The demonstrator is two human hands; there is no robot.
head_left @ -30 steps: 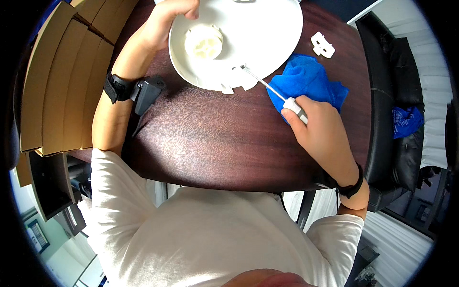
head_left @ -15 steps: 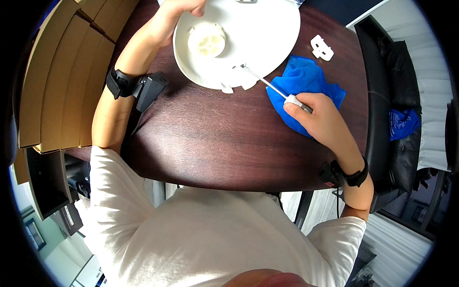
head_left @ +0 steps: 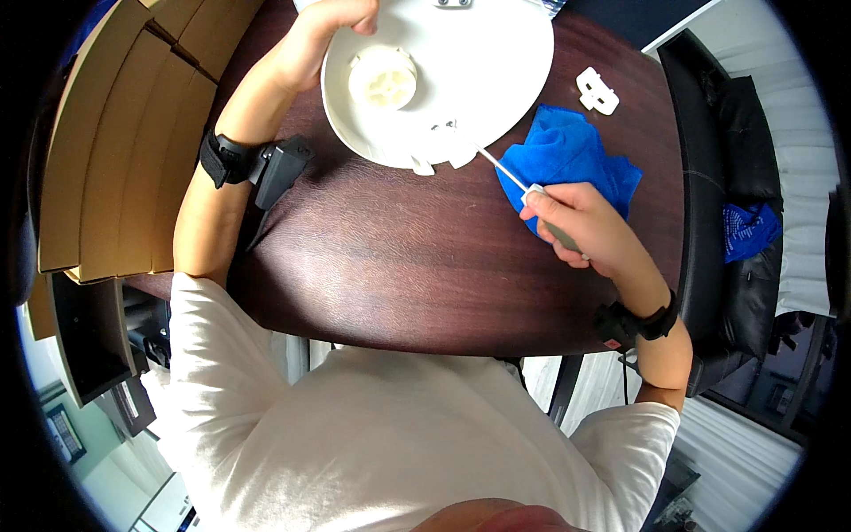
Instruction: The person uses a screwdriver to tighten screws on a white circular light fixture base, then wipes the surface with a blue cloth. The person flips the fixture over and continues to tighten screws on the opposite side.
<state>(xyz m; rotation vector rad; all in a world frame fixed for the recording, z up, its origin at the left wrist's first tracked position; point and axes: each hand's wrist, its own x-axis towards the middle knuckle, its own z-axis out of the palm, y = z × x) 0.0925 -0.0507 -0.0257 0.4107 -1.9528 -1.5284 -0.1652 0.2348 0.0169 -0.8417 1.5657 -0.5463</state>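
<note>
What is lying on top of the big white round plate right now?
On the white round plate sit a round white hub piece, tiny dark screws and the screwdriver tip. The left hand covers its far-left rim; what lies beneath cannot be seen.

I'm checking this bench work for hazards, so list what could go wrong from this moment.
1. The screwdriver in the right hand points its tip at tiny dark screws lying loose on the white disc; a nudge could send them rolling off.
2. The left hand grips the disc only at its far rim, so pressing with the tool may tilt or slide it.
3. Small white plastic pieces at the disc's near edge could get knocked onto the table.
</note>
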